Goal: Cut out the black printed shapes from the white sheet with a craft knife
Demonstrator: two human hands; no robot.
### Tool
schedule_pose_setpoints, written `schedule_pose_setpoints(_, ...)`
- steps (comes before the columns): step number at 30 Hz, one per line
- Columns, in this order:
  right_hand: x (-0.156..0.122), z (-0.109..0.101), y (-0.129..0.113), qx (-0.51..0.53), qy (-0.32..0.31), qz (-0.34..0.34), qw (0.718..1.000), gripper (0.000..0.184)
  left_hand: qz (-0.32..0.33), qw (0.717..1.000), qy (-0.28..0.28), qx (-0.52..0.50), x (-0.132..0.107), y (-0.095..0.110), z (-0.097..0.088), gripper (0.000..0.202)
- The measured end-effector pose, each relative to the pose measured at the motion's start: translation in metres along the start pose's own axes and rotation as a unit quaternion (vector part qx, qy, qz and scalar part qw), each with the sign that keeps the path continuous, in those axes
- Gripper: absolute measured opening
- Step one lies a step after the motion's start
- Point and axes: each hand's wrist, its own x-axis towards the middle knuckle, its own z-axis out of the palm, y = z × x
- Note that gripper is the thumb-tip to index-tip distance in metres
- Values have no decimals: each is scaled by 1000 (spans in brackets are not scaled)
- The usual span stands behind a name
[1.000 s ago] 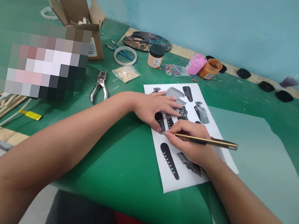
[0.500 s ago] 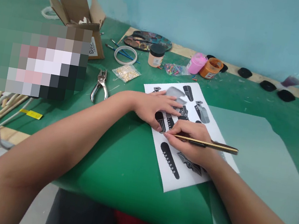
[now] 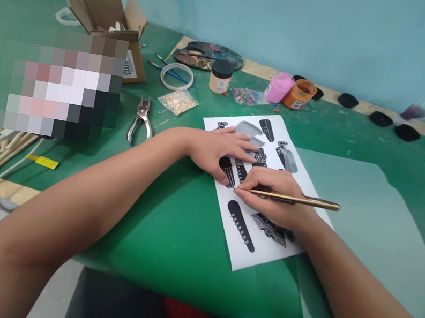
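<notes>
A white sheet of paper [image 3: 235,255] printed with black and grey patterned shapes lies slanted on the green tabletop. Across its left half rests my left hand [image 3: 219,153], palm down with fingers spread, pressing on the sheet. My right hand [image 3: 272,193] pinches a gold-and-black pencil [image 3: 311,202], held almost level, its tip near my left thumb beside a printed black shape. Below the two hands a long black notched shape [image 3: 241,226] shows on the paper. Small greyish see-through patches [image 3: 250,131] lie over the upper prints; my fingers partly cover them.
A frosted translucent sheet [image 3: 373,224] lies to the right, under my right forearm. Left of the paper are a metal hole punch [image 3: 142,119], a bag of gold beads [image 3: 178,101] and a tape roll [image 3: 177,77]. Behind stand paint jars [image 3: 279,87], a palette [image 3: 209,55] and a cardboard box [image 3: 134,67].
The pencil's back end has tipped slightly upward, and my right hand has shifted a little. My left hand stays on the paper. The whole view has moved slightly.
</notes>
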Motion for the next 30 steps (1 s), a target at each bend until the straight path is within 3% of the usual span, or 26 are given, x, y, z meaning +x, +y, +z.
schedule_pose_setpoints(22, 3, -8, 9, 45, -31, -12, 998, 9, 6, 1000, -3, -10, -1, 0, -1, 83)
schedule_pose_setpoints(26, 0, -8, 6, 63, 4, 42, 997, 7, -11, 1000, -2, -2, -4, 5, -2, 80)
schedule_pose_setpoints(30, -8, -17, 10, 95, 76, 127, 984, 16, -117, 991, 1, 59, -11, 25, -3, 72)
